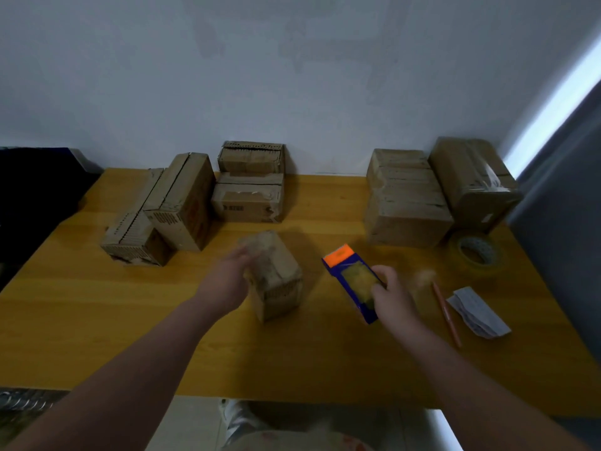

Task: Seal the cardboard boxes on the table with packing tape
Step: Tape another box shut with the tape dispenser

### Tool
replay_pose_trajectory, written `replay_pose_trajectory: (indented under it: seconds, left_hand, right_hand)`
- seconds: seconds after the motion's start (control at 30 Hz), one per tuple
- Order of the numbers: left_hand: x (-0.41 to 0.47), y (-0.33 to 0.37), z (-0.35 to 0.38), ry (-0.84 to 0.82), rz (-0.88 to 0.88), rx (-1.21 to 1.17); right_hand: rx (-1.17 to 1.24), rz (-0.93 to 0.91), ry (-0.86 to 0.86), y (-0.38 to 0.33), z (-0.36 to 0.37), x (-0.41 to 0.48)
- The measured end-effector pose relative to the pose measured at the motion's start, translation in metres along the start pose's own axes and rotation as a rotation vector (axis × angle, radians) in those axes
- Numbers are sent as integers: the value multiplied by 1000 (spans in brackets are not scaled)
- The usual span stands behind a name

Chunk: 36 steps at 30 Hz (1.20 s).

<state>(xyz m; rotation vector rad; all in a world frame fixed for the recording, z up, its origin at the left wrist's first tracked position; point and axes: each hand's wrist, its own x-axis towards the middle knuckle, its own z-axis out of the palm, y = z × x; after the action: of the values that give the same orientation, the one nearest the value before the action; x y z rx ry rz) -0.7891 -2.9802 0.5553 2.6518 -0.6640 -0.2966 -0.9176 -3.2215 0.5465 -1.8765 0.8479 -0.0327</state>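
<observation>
Where boxes total seven, one tape roll

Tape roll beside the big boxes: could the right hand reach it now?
Probably yes: bare table lies between the right hand and the tape roll, but that hand is holding the blue-and-orange tool.

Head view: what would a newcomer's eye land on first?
The bright blue-and-orange pack, gripped by the right hand at centre right, stands out most. Beside it, in the middle, the left hand is at a small box, both blurred. Worn cardboard boxes line the wall, and a tape roll lies at the far right.
</observation>
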Motion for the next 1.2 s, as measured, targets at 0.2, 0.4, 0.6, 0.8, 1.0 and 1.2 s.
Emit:
replay_pose_trajectory:
  seconds: [0.2, 0.4, 0.6, 0.8, 1.0, 1.2]
  left_hand:
    - [-7, 12, 31, -240, -1, 97]
    - [-11, 2, 33, -164, 132, 130]
    - [-19, -11, 37, -100, 273, -65]
    - [-23, 24, 14, 221, 49, -269]
    - [-16, 49, -20, -273, -672, -1299]
    - [-12, 39, -19, -202, -607, -1267]
  right_hand:
    - [178, -66, -78, -4, -4, -6]
    - [147, -133, -164, -13, -11, -9]
    - [118, -214, -258, -20, -18, -13]
    - [114, -287, -325, -28, -20, -17]
    - [108, -357, -379, -33, -15, -19]
    - [15, -423, -421, -31, -14, -22]
